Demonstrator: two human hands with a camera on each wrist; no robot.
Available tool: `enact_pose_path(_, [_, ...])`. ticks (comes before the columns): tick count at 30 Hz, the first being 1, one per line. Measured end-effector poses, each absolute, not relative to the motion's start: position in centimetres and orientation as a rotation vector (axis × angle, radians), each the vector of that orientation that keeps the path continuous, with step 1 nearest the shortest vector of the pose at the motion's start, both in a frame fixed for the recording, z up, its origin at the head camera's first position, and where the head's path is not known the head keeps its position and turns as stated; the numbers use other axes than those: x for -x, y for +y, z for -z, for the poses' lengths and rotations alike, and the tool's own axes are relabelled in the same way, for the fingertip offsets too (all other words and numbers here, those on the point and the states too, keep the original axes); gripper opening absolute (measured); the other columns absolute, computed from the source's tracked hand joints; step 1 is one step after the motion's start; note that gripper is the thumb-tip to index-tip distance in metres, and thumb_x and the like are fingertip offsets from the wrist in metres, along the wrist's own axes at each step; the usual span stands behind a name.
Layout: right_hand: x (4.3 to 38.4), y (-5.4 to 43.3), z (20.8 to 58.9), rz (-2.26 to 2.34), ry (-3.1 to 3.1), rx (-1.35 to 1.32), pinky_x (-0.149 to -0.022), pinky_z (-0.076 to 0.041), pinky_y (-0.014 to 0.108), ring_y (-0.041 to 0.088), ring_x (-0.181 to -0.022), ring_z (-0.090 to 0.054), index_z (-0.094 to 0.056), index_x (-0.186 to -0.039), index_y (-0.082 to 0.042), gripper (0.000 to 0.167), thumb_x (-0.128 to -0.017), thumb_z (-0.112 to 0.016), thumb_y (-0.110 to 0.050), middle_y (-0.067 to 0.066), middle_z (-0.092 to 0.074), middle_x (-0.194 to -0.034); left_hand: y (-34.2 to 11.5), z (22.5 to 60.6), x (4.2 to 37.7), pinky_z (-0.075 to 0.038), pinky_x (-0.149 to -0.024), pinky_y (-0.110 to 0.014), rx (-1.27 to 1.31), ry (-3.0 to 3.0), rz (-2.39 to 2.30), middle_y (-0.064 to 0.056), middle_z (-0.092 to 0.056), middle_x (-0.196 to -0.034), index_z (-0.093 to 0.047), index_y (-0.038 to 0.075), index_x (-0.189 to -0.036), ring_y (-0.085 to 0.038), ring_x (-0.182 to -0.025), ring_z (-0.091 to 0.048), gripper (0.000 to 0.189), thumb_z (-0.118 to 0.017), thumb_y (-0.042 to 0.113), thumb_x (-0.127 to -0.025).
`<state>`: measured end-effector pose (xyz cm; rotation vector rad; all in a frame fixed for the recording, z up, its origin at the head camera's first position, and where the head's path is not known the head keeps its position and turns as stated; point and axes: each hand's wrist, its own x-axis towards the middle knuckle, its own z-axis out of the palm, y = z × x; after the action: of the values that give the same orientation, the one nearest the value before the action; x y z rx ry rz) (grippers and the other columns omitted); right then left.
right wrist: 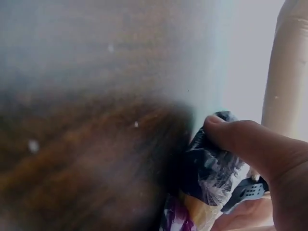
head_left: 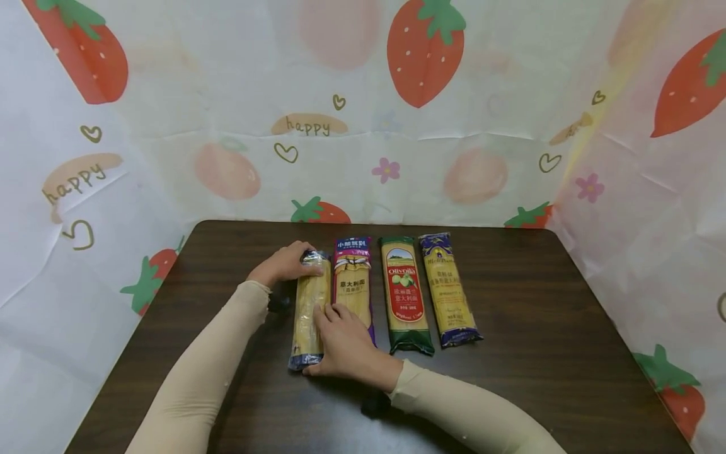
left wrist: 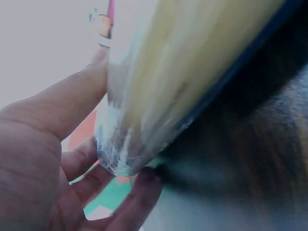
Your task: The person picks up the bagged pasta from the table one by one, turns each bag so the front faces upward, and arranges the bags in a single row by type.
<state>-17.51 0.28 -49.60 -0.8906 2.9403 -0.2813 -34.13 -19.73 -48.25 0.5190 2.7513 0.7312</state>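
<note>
A clear-wrapped packet of spaghetti (head_left: 304, 302) with blue ends is the leftmost of a row of pasta packets on the table. My left hand (head_left: 288, 262) grips its far end; in the left wrist view the thumb lies along one side of the packet (left wrist: 149, 82) and the fingers curl round its tip. At the near end, my right hand (head_left: 350, 347) holds the same packet, thumb on the end and fingers over the right side. The right wrist view has the thumb pressing the dark wrapped end (right wrist: 207, 175). Part of the neighbouring purple packet (head_left: 353, 280) is hidden behind the right hand.
To the right lie a green packet with a red label (head_left: 404, 290) and a yellow packet with blue ends (head_left: 450, 290). They rest on a dark wooden table (head_left: 527, 315). A strawberry-printed sheet (head_left: 363, 151) hangs behind and at both sides.
</note>
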Motion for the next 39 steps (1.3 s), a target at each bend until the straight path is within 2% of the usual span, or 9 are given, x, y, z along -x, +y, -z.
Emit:
enact_pose_path(5, [17.5, 0.8, 49.4, 0.371, 2.926, 0.921, -0.12, -0.044, 0.048, 0.032, -0.149, -0.047, -0.046, -0.164, -0.017, 0.114, -0.074, -0.09, -0.071, 0.013, -0.054, -0.16, -20.2, 48.2, 34.6, -0.052, -0.104, -0.058, -0.547, 2.699, -0.901, -0.029, -0.058, -0.138, -0.056, -0.007, -0.144, -0.041, -0.117, -0.061, 0.063, -0.078, 0.032, -0.101])
enact_pose_path(10, [17.3, 1.5, 48.4, 0.474, 2.879, 0.926, -0.119, -0.045, 0.051, 0.031, -0.152, -0.045, -0.045, -0.166, -0.019, 0.11, -0.078, -0.088, -0.069, 0.012, -0.051, -0.163, -21.0, 48.2, 34.8, -0.056, -0.098, -0.054, -0.493, 2.634, -1.098, -0.026, -0.063, -0.135, -0.059, -0.002, -0.145, -0.038, -0.117, -0.064, 0.057, -0.076, 0.033, -0.103])
enact_pose_path(14, [16.9, 2.3, 47.2, 0.587, 2.87, 0.913, -0.117, -0.047, 0.052, 0.029, -0.153, -0.045, -0.045, -0.166, -0.02, 0.11, -0.078, -0.089, -0.068, 0.01, -0.05, -0.164, -21.3, 48.0, 34.7, -0.054, -0.105, -0.054, -0.424, 2.54, -1.281, -0.025, -0.061, -0.141, -0.059, 0.0, -0.147, -0.038, -0.123, -0.062, 0.057, -0.07, 0.039, -0.106])
enact_pose_path(20, [16.3, 3.4, 46.3, 0.75, 2.839, 0.887, -0.112, -0.051, 0.053, 0.029, -0.152, -0.047, -0.041, -0.168, -0.021, 0.111, -0.078, -0.091, -0.064, 0.009, -0.044, -0.169, -21.3, 47.8, 35.0, -0.039, -0.122, -0.06, -0.422, 2.236, -1.622, -0.026, -0.055, -0.144, -0.052, -0.005, -0.151, -0.033, -0.128, -0.057, 0.052, -0.051, 0.033, -0.116])
enact_pose_path(25, [16.3, 4.5, 46.5, 0.908, 2.801, 0.881, -0.111, -0.053, 0.049, 0.031, -0.148, -0.051, -0.04, -0.168, -0.02, 0.11, -0.079, -0.094, -0.055, 0.012, -0.04, -0.17, -20.6, 47.1, 35.1, -0.038, -0.122, -0.059, -0.467, 2.161, -1.687, -0.026, -0.053, -0.147, -0.048, -0.005, -0.153, -0.035, -0.13, -0.058, 0.054, -0.048, 0.035, -0.117])
enact_pose_path(29, [16.7, 5.6, 47.0, 1.068, 2.707, 0.921, -0.115, -0.05, 0.048, 0.033, -0.15, -0.048, -0.037, -0.169, -0.017, 0.109, -0.081, -0.096, -0.044, 0.014, -0.036, -0.171, -20.2, 46.8, 35.1, -0.039, -0.122, -0.058, -0.462, 2.138, -1.698, -0.028, -0.048, -0.153, -0.045, -0.005, -0.157, -0.039, -0.137, -0.053, 0.056, -0.049, 0.034, -0.117])
enact_pose_path(34, [17.5, 6.9, 47.5, 1.253, 2.612, 0.982, -0.119, -0.046, 0.046, 0.029, -0.152, -0.046, -0.041, -0.167, -0.014, 0.108, -0.078, -0.1, -0.03, 0.012, -0.04, -0.17, -20.0, 46.6, 35.3, -0.04, -0.119, -0.056, -0.423, 2.072, -1.74, -0.028, -0.043, -0.157, -0.037, -0.003, -0.163, -0.034, -0.135, -0.051, 0.051, -0.041, 0.017, -0.116])
enact_pose_path(39, [17.8, 7.8, 47.7, 1.333, 2.59, 1.022, -0.118, -0.047, 0.045, 0.026, -0.151, -0.048, -0.044, -0.165, -0.015, 0.106, -0.078, -0.101, -0.032, 0.008, -0.043, -0.168, -19.9, 46.7, 35.4, -0.043, -0.111, -0.055, -0.446, 2.049, -1.732, -0.028, -0.043, -0.155, -0.035, -0.003, -0.163, -0.027, -0.124, -0.054, 0.062, -0.038, -0.009, -0.102])
